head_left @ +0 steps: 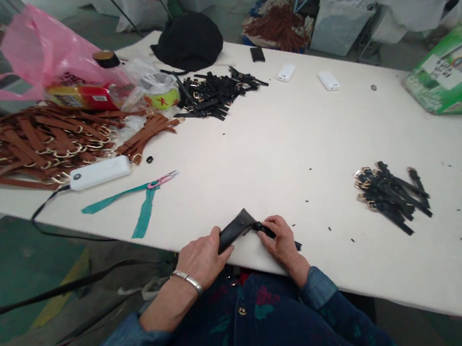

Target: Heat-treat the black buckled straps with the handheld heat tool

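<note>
A black leather piece (237,230) with a wide, angled end lies over the front edge of the white table. My left hand (204,259), with a silver bracelet at the wrist, is closed on its left part. At its right end, my right hand (280,241) pinches a short black strap (267,230), whose tail sticks out past my fingers at the right. Strap and leather piece meet between my hands. Several black buckled straps (391,194) lie in a bunch to the right.
Brown straps (43,141) are heaped at the left by a white power bank (100,172) and scissors with teal strips (142,196). Black straps (218,92) and a black cap (192,39) lie at the back. A green package (451,73) stands at the right.
</note>
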A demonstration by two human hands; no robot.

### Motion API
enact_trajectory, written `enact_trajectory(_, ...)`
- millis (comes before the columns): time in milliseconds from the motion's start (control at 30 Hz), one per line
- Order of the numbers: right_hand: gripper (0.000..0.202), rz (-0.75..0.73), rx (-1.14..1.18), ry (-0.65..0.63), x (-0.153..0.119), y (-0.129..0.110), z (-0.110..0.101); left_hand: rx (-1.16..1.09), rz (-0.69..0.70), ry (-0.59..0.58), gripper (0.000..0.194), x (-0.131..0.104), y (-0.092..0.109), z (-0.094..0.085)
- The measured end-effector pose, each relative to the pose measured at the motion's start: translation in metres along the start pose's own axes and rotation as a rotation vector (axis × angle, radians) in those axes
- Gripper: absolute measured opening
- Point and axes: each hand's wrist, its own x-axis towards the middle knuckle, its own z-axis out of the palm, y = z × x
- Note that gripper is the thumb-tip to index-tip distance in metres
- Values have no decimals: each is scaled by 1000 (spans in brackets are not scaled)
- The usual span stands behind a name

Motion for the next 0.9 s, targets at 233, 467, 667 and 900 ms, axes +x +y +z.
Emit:
enact_trajectory(233,18,-4,-29,-10,2,-3,-1,15,23,-7,39,14,13,-2)
enact_trajectory(467,15,-11,-44,-3,5,-10,-1,-15,-11,-17,40,22,16,-2)
enact_trajectory(667,12,-14,-37,16,6,-9,0,-32,2,-7,41,22,13,4)
enact_trajectory(900,9,-17,-60,-13,0,-11,-9,-65,-22,-7,41,18,14,3)
